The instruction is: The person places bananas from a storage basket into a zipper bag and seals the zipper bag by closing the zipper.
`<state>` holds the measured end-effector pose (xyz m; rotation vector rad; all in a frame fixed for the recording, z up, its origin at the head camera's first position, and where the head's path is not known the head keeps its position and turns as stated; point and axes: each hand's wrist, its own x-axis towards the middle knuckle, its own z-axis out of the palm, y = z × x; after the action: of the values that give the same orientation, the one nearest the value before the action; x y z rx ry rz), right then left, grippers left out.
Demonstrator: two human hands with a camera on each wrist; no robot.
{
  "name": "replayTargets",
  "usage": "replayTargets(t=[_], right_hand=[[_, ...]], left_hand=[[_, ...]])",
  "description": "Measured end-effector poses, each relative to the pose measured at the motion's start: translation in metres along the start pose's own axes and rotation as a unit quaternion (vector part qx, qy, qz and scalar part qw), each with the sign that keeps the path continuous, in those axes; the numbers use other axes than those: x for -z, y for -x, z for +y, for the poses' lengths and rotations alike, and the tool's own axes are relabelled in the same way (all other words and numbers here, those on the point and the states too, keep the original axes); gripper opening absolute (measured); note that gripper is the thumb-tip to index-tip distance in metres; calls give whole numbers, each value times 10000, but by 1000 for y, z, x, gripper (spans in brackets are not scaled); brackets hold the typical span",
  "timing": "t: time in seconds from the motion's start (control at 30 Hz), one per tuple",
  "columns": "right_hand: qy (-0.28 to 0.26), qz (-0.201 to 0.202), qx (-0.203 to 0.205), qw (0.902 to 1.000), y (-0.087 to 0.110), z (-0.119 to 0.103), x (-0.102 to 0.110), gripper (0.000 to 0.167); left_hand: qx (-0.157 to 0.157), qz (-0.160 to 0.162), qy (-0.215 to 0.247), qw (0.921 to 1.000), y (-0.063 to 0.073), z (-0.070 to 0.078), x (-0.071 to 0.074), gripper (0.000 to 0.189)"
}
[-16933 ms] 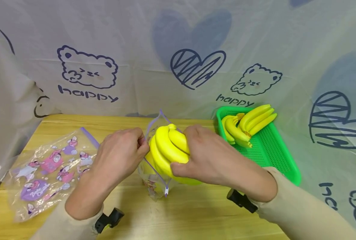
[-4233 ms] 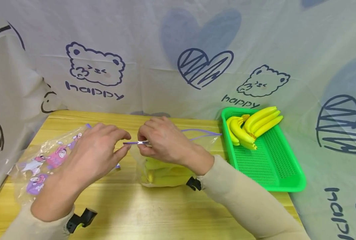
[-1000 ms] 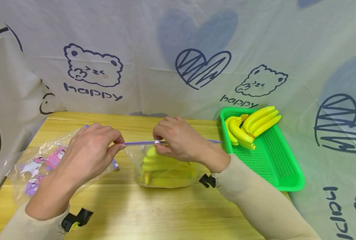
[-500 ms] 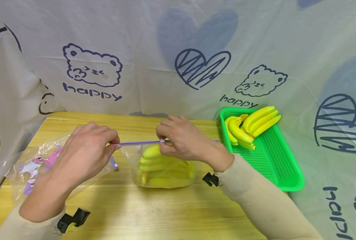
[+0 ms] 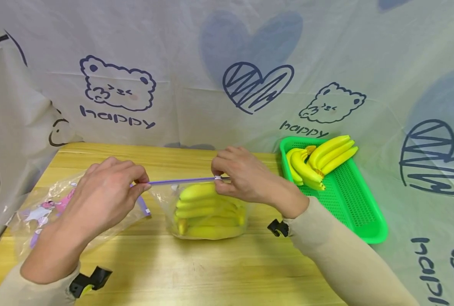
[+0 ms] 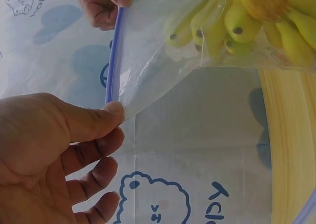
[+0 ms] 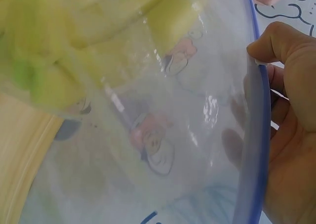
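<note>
A clear zip bag (image 5: 160, 196) with a purple zipper strip (image 5: 185, 180) stands on the table, holding a bunch of yellow bananas (image 5: 211, 212). My left hand (image 5: 93, 208) pinches the strip's left end between thumb and forefinger; in the left wrist view the other fingers (image 6: 94, 179) are loosely bent. Further right, my right hand (image 5: 248, 178) pinches the small white slider (image 5: 217, 177) on the strip. Between the hands the strip runs taut and nearly level. In the right wrist view the thumb (image 7: 276, 41) presses at the slider, and the strip's other part runs on past the hand.
A second clear bag (image 5: 45, 210) with pink and purple prints lies flat at the left, partly under my left arm. At the right stands a green basket (image 5: 374, 212) with more bananas (image 5: 332, 155) at its back end. A printed cloth (image 5: 188, 114) hangs behind the wooden table (image 5: 196, 272).
Long before, my right hand was lowering the bananas into the bag. Since then, my right hand has drawn the slider rightward along the strip; my left hand has shifted slightly left, still pinching its end.
</note>
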<state>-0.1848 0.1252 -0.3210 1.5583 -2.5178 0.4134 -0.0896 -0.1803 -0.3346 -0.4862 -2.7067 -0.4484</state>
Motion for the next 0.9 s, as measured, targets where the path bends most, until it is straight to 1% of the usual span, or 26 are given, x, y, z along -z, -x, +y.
replayTargets(t=[0.43, 0.57, 0.73, 0.9], right_hand=[[74, 108, -22, 9999, 12, 9, 5, 5], [250, 169, 113, 9995, 14, 10, 5, 4], [502, 244, 337, 9979, 15, 11, 6, 3], [539, 213, 357, 9977, 18, 12, 8, 4]], left_hand=[[-26, 109, -20, 9999, 1, -1, 1, 10], [5, 67, -6, 10000, 0, -1, 1, 8], [-46, 127, -60, 9999, 1, -1, 2, 10], [-25, 44, -63, 10000, 0, -2, 2, 9]])
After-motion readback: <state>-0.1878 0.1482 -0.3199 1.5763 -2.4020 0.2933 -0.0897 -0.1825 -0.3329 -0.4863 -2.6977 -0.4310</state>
